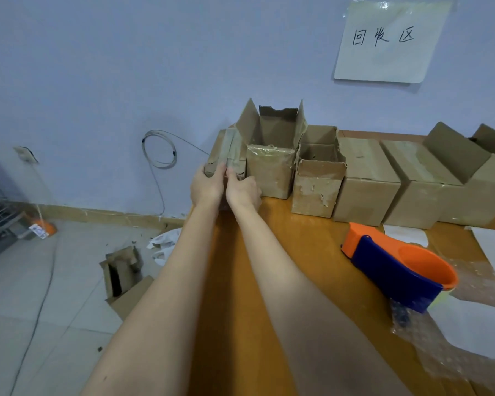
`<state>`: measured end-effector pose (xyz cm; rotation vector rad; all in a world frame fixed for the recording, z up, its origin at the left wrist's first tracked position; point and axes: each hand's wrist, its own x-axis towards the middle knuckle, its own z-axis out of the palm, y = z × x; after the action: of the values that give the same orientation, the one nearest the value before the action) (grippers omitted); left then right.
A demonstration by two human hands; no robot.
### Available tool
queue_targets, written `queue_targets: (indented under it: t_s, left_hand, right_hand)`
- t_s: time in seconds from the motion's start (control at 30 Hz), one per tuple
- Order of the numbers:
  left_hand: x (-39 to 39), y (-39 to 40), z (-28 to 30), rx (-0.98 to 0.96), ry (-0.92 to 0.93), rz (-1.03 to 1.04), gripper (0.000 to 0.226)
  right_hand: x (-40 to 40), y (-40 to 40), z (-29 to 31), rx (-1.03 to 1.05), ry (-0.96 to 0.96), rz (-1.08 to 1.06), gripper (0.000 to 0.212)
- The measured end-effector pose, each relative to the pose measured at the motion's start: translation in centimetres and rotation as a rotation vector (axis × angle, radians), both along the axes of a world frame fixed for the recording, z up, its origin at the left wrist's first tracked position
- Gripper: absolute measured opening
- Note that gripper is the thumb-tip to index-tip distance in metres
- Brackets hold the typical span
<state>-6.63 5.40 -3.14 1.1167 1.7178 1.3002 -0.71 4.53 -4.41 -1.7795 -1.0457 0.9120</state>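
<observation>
both hands reach forward to the far left end of a row of boxes on the orange-brown wooden desk (297,252). the left hand (207,187) grips the near left corner of the small taped brown cardboard box (225,151), with its fingers curled round the edge. the right hand (244,192) lies just beside the left hand and holds the front face of the same box with its fingers bent against the cardboard. the two hands touch or nearly touch at the thumbs; which of the two cannot be told.

the small taped brown cardboard box stands upright on the desk, directly ahead of the hands, with its top flaps closed under tape. just to the right of the right hand, and touching the held box, stands a taller brown cardboard box with raised top flaps (270,172). further right stands a torn, open brown cardboard box (317,190), then a closed plain brown cardboard box (366,181).

well to the right of the right forearm, an orange and blue plastic tape dispenser (397,270) lies on the desk, next to a sheet of clear bubble wrap (455,352). below and to the left of the left forearm, an open brown cardboard carton (120,272) rests on the grey tiled floor (26,295). beyond the left hand, a coiled grey cable (159,150) hangs on the wall.
</observation>
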Motion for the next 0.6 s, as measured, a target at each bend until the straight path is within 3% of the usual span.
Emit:
queue_targets:
  t_s: [0.27,0.43,0.6]
  left_hand:
    - [-0.5,-5.3,1.3,0.033,-0.001,0.175,0.041]
    - [-0.9,-9.3,1.2,0.2,-0.242,0.149,0.041]
    - [-0.6,-12.5,0.8,0.249,-0.25,0.041,0.033]
  right_hand:
    - [1.9,-5.2,1.8,0.018,0.04,0.018,0.056]
    - [4.1,-10.4,1.6,-0.018,0.389,0.002,0.049]
    - [5.2,-15.3,1.3,-0.023,0.538,-0.028,0.045]
